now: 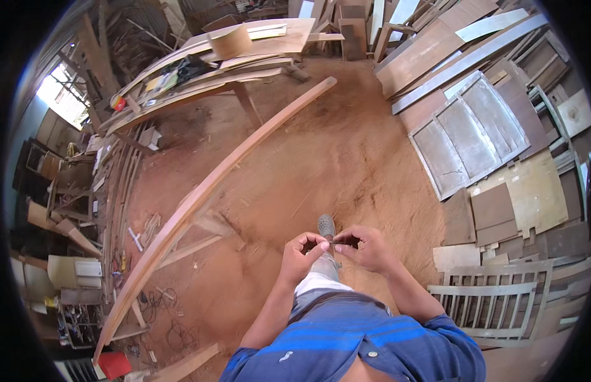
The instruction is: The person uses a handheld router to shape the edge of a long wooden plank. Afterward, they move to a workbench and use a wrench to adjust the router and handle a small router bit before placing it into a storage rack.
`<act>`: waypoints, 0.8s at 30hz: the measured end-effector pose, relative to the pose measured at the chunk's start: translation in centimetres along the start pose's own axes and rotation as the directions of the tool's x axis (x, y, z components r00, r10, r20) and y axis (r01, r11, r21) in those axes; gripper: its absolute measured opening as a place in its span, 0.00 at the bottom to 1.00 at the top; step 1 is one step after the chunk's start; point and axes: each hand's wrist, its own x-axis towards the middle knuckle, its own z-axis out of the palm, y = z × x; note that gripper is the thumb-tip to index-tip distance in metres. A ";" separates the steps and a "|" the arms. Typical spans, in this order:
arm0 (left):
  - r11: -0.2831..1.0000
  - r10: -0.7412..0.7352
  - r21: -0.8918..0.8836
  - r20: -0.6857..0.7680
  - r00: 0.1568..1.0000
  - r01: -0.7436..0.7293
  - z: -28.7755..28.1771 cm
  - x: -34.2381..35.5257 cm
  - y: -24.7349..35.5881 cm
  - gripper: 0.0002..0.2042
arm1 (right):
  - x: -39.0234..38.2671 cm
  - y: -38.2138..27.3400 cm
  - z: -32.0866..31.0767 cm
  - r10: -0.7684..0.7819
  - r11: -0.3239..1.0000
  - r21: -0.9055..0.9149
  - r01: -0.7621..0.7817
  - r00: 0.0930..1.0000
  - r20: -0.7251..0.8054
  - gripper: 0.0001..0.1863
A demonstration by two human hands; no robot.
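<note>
My left hand (303, 256) and my right hand (367, 249) come together in front of my waist, each with thumb and fingers pinched. Between the fingertips runs a small, thin dark piece, too small to name. Below them show my grey trouser leg (322, 270) and one grey clog (326, 224) on the dusty floor. To the left of my hands a long wooden plank (227, 164) stretches across the room on a support, well apart from them.
A workbench (244, 108) at the back left carries boards and a curved wood piece (230, 43). Wooden panels, a whitish panelled door (474, 134) and a slatted frame (490, 299) lean along the right. Cables (181, 334) and a red object (114, 365) lie at the lower left.
</note>
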 end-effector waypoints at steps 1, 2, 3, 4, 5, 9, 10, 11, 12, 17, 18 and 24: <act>0.999 -0.039 -0.012 0.036 0.999 0.040 0.7 4.4 1.6 0.07 | 3.2 0.7 -1.9 0.039 0.999 0.018 -0.038 0.999 -0.026 0.11; 0.997 -0.078 -0.022 0.077 0.994 0.080 1.3 8.6 2.6 0.07 | 6.3 1.4 -3.8 0.078 0.996 0.037 -0.076 0.995 -0.055 0.11; 0.999 -0.050 0.013 0.105 0.993 0.049 1.3 12.5 0.3 0.07 | 8.2 2.2 -5.3 0.087 0.996 0.029 -0.085 0.993 -0.074 0.11; 0.999 -0.044 0.004 0.193 0.980 0.044 2.0 16.7 0.7 0.08 | 10.5 3.1 -7.4 0.103 0.995 0.031 -0.099 0.983 -0.150 0.11; 0.995 -0.067 0.082 0.241 0.968 0.049 3.3 20.5 1.4 0.08 | 11.9 3.6 -9.4 0.168 0.986 0.054 -0.160 0.964 -0.207 0.11; 0.984 -0.170 0.127 0.458 0.873 0.125 8.9 34.8 5.1 0.09 | 20.3 3.2 -20.1 0.221 0.966 0.204 -0.159 0.915 -0.337 0.11; 0.981 -0.181 0.142 0.474 0.862 0.128 10.3 38.2 6.1 0.09 | 22.1 3.7 -22.4 0.227 0.964 0.217 -0.156 0.907 -0.356 0.11; 0.983 -0.151 0.168 0.528 0.836 0.072 11.7 41.4 7.2 0.09 | 23.9 4.3 -24.8 0.258 0.937 0.324 -0.135 0.889 -0.378 0.11; 0.982 -0.123 0.188 0.578 0.807 0.015 13.1 44.4 8.2 0.09 | 25.9 4.8 -26.9 0.290 0.898 0.426 -0.108 0.873 -0.392 0.11; 0.953 0.005 0.245 0.569 0.822 -0.176 17.7 59.7 7.8 0.09 | 38.4 8.7 -36.8 0.286 0.857 0.514 -0.037 0.863 -0.415 0.10; 0.952 0.005 0.251 0.558 0.830 -0.174 18.3 63.0 7.5 0.09 | 42.1 9.4 -39.3 0.226 0.873 0.488 -0.004 0.890 -0.395 0.10; 0.940 -0.056 0.338 0.302 0.952 -0.052 21.8 79.4 12.1 0.08 | 60.6 10.3 -52.4 0.100 0.933 0.358 -0.038 0.983 -0.157 0.10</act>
